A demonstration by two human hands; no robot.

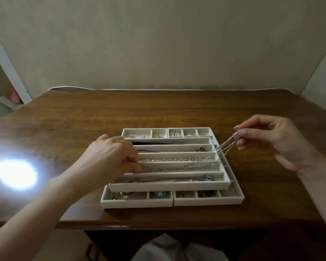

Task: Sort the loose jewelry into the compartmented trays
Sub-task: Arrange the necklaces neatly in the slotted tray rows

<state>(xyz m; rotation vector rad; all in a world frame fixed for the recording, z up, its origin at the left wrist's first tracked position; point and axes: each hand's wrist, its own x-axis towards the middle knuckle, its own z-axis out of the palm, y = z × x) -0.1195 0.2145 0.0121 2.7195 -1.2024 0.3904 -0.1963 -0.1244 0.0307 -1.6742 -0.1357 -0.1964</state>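
Observation:
A white tray with long slots (167,186) lies on top of two lower white trays with small compartments (209,201). A silver chain necklace (211,157) stretches across it, low on the left and raised on the right. My right hand (267,140) pinches its right end above the tray's right side. My left hand (109,157) pinches the chain's left end down at a long slot near the tray's left edge. Other slots hold a pearl strand (169,159), a dark cord and further chains. The small compartments hold rings, earrings and a blue flower piece (160,194).
The trays sit near the front middle of a brown wooden table (64,119). A bright glare spot (15,174) lies on the table at the left. A wall stands behind the table's far edge. The table's front edge runs just below the trays.

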